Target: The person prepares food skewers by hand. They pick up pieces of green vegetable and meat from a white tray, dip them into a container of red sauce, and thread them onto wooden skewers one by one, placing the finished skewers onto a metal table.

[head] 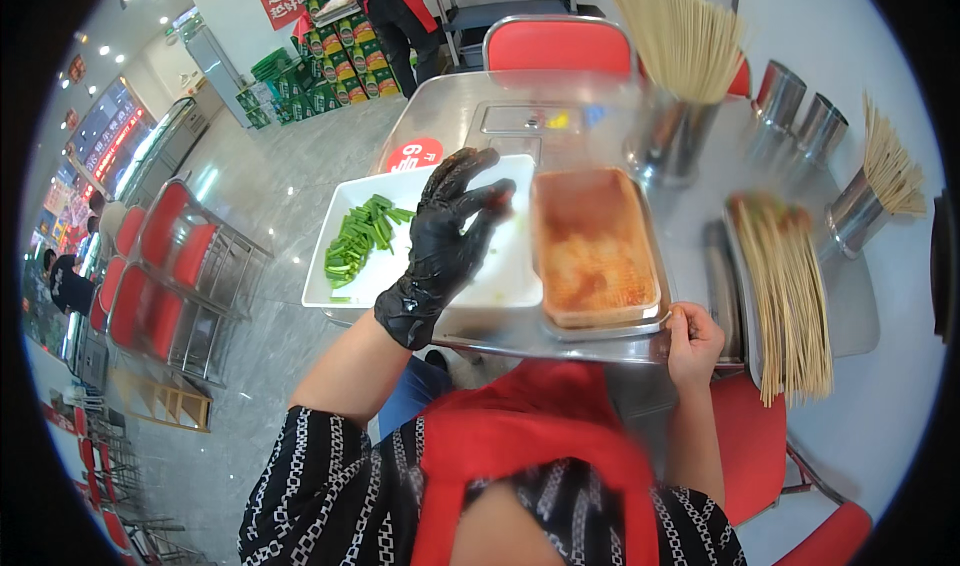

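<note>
My left hand (pixel 450 236), in a black glove wet with sauce, is raised over the right part of a white tray (pixel 510 296). Its fingers are bent. Something small and reddish shows at a fingertip; whether it is food or sauce is unclear. Cut green vegetable stalks (pixel 364 239) lie at the tray's left. Beside it, a rectangular container (pixel 596 243) with orange-red sauce and blurred pale contents sits on a metal tray (pixel 600 333). My bare right hand (pixel 694 341) has its fingers closed at that metal tray's near right corner, apparently pinching the rim.
Skewers with food at their far ends (pixel 784 296) lie on a tray at right. Metal cups of bare sticks (pixel 675 134) (pixel 859 213) and other metal cups (pixel 780 93) stand on the metal table (pixel 442 108). Red chairs (pixel 559 44) surround it; a person (pixel 397 25) stands beyond.
</note>
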